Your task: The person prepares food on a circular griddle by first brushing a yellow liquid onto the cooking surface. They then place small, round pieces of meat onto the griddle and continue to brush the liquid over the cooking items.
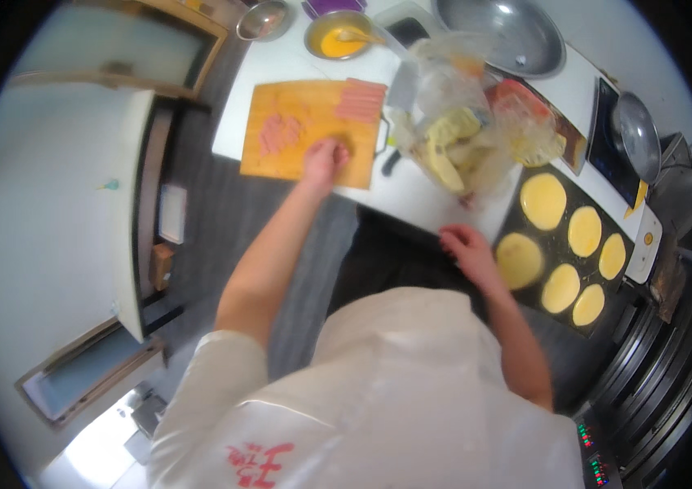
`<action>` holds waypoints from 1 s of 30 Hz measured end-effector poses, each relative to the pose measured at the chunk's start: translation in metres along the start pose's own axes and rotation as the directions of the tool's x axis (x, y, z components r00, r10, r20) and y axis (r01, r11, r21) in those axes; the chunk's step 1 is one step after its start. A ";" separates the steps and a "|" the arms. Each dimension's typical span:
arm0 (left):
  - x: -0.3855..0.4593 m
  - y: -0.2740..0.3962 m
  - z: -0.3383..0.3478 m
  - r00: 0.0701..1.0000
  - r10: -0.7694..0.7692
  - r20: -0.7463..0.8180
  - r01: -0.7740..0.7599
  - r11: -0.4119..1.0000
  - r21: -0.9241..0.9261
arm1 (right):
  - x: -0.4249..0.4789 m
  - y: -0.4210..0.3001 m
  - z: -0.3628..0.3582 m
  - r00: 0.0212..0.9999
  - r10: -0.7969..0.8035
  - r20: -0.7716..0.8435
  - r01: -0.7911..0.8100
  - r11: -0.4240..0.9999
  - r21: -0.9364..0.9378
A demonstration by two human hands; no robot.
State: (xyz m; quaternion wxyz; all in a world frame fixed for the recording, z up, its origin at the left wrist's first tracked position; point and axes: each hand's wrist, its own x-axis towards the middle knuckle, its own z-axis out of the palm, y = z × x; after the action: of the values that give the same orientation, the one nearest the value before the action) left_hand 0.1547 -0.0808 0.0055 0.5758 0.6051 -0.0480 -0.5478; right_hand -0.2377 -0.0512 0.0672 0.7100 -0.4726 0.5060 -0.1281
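Observation:
My left hand [323, 161] is curled just over the near part of a wooden cutting board [312, 174]; blur hides whether anything is in its fingers. Left of it on the board lie small pink slices of sausage or ham [279, 132]. Long pink sausage strips [360, 101] rest side by side at the board's far right corner. My right hand [468, 247] hangs by the counter's front edge, fingers loosely bent, with nothing visible in it. Right beside it is a dark flat tray or griddle [532, 299] bearing several round yellow cakes [543, 200].
Clear plastic bags [462, 147] with yellowish contents crowd the middle of the counter, near a dark handle [391, 164]. Behind stand a metal bowl of yellow liquid [337, 36] with a spoon, and a large metal basin [505, 36]. A pan [638, 137] sits at right.

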 end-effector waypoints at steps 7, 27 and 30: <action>0.083 0.004 -0.029 0.836 0.499 0.227 -0.524 0.607 0.598 | 0.126 -0.023 0.095 0.975 -0.121 -0.185 0.005 0.848 -0.531; 0.060 0.096 -0.052 0.757 0.495 0.426 -0.625 0.362 0.691 | 0.148 -0.024 0.168 0.953 -0.206 -0.224 -0.061 0.593 -0.803; 0.039 0.107 -0.049 0.831 0.438 0.342 -0.556 0.651 0.517 | 0.112 -0.051 0.170 0.951 -0.155 -0.269 -0.031 0.816 -0.577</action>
State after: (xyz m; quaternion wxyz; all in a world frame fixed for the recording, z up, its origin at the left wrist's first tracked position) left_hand 0.2664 -0.1116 0.0494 0.4763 0.6635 -0.4357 -0.3782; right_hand -0.0285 -0.0594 0.0476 0.4432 -0.6556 0.6080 -0.0640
